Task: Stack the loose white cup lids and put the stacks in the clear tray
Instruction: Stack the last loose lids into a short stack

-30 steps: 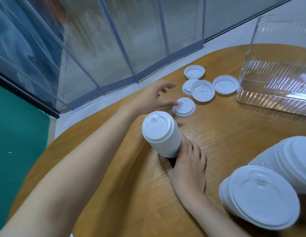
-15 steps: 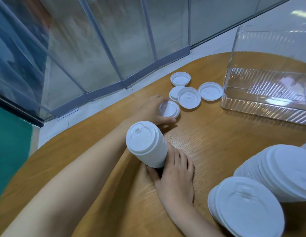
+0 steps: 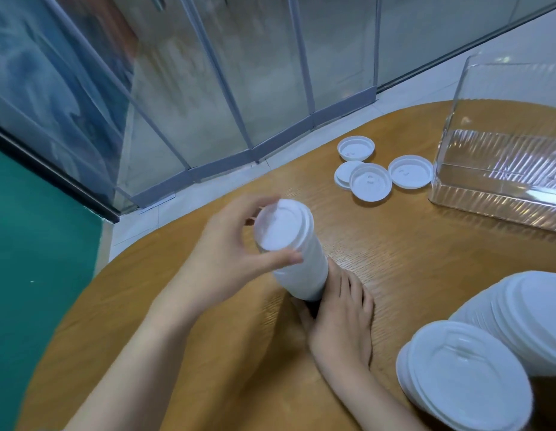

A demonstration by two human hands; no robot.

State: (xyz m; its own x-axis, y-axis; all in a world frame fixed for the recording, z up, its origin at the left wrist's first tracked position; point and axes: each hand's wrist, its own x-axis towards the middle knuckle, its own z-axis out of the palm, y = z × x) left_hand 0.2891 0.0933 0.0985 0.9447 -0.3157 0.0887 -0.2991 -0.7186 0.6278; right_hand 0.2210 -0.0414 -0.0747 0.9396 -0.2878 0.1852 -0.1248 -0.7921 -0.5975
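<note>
A tall stack of white lids [image 3: 301,269] stands on the wooden table [image 3: 426,259]. My right hand [image 3: 342,318] grips its base. My left hand [image 3: 230,253] pinches a single white lid [image 3: 281,225] by its rim right at the top of that stack. Several loose lids [image 3: 370,181] lie further back, one of them [image 3: 356,148] nearest the table's far edge. The clear tray [image 3: 500,194] stands at the right with nothing visible in it.
Two more lid stacks [image 3: 463,377] [image 3: 531,318] lie on their sides at the front right. The table's rounded edge runs along the left and back, with a white floor and glass panels [image 3: 208,88] beyond it.
My left hand picked up the loose lid nearest the stack and carried it back to the top of the stack. My right hand stayed on the stack's base.
</note>
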